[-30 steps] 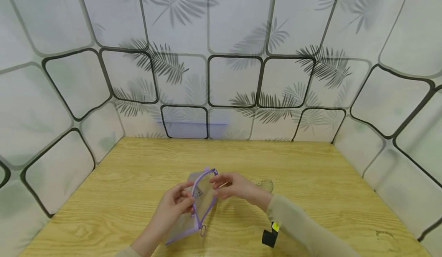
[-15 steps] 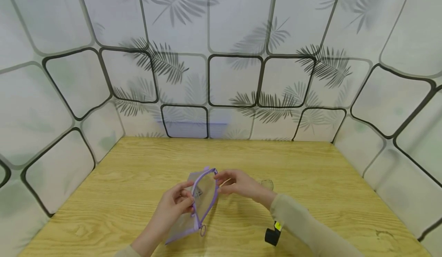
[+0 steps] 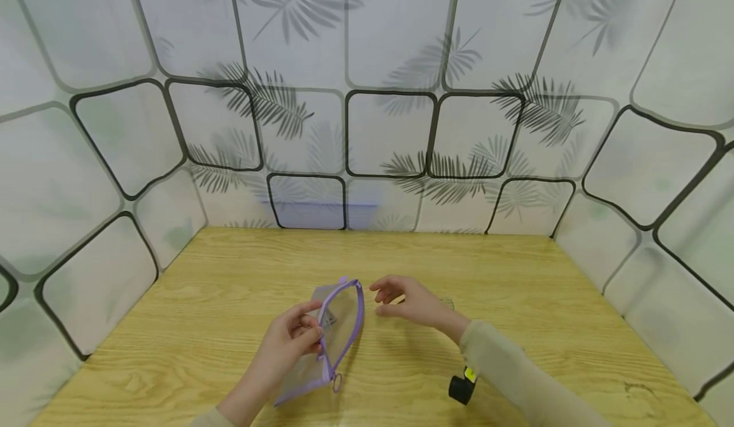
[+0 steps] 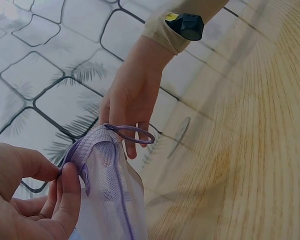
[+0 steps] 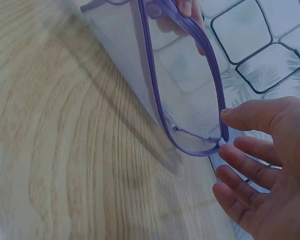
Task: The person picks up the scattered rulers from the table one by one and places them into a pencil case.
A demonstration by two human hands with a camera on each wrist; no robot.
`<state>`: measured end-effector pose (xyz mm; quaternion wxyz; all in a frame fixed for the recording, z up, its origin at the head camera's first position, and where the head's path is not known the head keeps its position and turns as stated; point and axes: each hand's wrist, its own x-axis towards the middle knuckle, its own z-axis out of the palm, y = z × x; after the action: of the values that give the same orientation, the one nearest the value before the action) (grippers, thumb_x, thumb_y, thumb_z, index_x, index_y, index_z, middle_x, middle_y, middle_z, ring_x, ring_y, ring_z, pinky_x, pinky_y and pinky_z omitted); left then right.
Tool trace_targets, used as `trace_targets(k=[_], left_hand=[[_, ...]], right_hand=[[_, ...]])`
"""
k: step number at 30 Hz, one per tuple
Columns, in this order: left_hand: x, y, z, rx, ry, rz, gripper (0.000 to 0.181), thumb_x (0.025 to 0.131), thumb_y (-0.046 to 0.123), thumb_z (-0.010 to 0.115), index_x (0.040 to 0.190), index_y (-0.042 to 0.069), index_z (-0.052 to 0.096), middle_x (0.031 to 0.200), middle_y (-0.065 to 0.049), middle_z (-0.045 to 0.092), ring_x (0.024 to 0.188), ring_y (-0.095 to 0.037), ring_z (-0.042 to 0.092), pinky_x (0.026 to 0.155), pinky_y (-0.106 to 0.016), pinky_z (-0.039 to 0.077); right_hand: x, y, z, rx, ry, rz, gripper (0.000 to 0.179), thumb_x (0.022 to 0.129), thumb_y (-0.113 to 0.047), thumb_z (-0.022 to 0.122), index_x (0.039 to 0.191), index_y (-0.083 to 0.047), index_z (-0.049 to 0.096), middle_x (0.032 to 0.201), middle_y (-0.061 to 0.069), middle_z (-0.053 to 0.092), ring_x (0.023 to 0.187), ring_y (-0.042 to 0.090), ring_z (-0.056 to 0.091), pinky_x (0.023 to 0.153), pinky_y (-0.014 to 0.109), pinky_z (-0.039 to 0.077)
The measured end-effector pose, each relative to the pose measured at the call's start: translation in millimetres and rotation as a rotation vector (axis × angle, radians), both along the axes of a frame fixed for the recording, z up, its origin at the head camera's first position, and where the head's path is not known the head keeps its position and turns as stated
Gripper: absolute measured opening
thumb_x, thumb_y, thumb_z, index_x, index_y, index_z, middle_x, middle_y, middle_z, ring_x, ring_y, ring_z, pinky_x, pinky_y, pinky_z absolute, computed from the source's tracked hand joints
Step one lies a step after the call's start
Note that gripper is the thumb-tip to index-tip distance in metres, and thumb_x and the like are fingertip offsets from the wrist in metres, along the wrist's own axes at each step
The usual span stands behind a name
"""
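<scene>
A see-through zipper pouch (image 3: pixel 301 373) with purple edging stands tilted on the table, its mouth gaping toward the right. My left hand (image 3: pixel 289 338) pinches the near side of the mouth between thumb and fingers; the left wrist view shows that grip on the purple zipper band (image 4: pixel 82 150). A small flat clear piece with dark marks (image 3: pixel 329 318) shows within the pouch. My right hand (image 3: pixel 415 303) hovers just right of the mouth, fingers loosely bent and holding nothing. Beyond it lies a clear protractor (image 3: pixel 448 303), mostly hidden by that hand.
The wooden table (image 3: pixel 172 338) carries the pouch and protractor. Patterned cloth walls (image 3: pixel 390 134) enclose its back and sides. A black camera with a yellow patch (image 3: pixel 462 389) sits at the right sleeve. A purple ring (image 3: pixel 337 383) hangs from the pouch's near corner.
My right hand has come away from the pouch's right edge and moved right, its sleeve with it. The mouth's right side has bowed outward. My left hand has stayed put.
</scene>
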<state>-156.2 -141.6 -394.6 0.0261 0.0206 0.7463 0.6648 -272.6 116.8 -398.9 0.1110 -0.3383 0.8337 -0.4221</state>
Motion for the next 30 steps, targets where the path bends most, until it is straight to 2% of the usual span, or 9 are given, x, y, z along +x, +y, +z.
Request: trace_targets(k=[7, 16, 18, 24, 30], left_hand=[[-0.5, 0.2, -0.7, -0.003, 0.004, -0.004, 0.052, 0.092, -0.005, 0.057, 0.142, -0.007, 0.044, 0.091, -0.003, 0.057, 0.074, -0.007, 0.061, 0.07, -0.019, 0.06], [-1.9, 1.3, -0.7, -0.003, -0.007, -0.004, 0.053, 0.092, -0.001, 0.06, 0.142, -0.006, 0.044, 0.091, -0.006, 0.057, 0.074, -0.008, 0.061, 0.07, -0.019, 0.059], [-1.7, 1.6, -0.9, -0.003, -0.008, -0.001, 0.052, 0.092, -0.002, 0.059, 0.142, -0.006, 0.044, 0.09, -0.004, 0.057, 0.074, -0.007, 0.061, 0.07, -0.019, 0.059], [-0.6, 0.7, -1.5, 0.005, -0.002, -0.005, 0.053, 0.092, -0.005, 0.057, 0.143, -0.007, 0.042, 0.092, -0.004, 0.058, 0.073, -0.007, 0.06, 0.07, -0.019, 0.059], [-0.9, 0.6, -1.9, -0.001, -0.006, -0.001, 0.053, 0.092, -0.003, 0.059, 0.142, -0.006, 0.043, 0.091, -0.005, 0.057, 0.074, -0.007, 0.06, 0.07, -0.019, 0.059]], right_hand=[[-4.6, 10.7, 1.6, 0.032, 0.043, -0.041, 0.04, 0.093, -0.021, 0.068, 0.13, -0.009, 0.059, 0.113, 0.013, 0.066, 0.102, 0.02, 0.062, 0.082, 0.031, 0.057], [-11.7, 28.6, 4.8, 0.091, 0.132, -0.06, 0.042, 0.092, -0.024, 0.07, 0.13, -0.01, 0.059, 0.116, 0.017, 0.065, 0.106, 0.034, 0.062, 0.081, 0.031, 0.054], [-13.6, 32.6, 5.2, 0.117, 0.154, -0.067, 0.043, 0.092, -0.025, 0.07, 0.131, -0.01, 0.058, 0.117, 0.017, 0.065, 0.107, 0.035, 0.062, 0.082, 0.034, 0.054], [-18.5, 44.6, 7.6, 0.151, 0.171, -0.062, 0.043, 0.092, -0.023, 0.07, 0.131, -0.01, 0.058, 0.122, 0.017, 0.064, 0.111, 0.038, 0.06, 0.092, 0.058, 0.052], [-24.7, 54.2, 7.2, 0.172, 0.191, -0.044, 0.04, 0.092, -0.022, 0.069, 0.13, -0.012, 0.059, 0.126, 0.016, 0.063, 0.114, 0.038, 0.058, 0.093, 0.055, 0.052]])
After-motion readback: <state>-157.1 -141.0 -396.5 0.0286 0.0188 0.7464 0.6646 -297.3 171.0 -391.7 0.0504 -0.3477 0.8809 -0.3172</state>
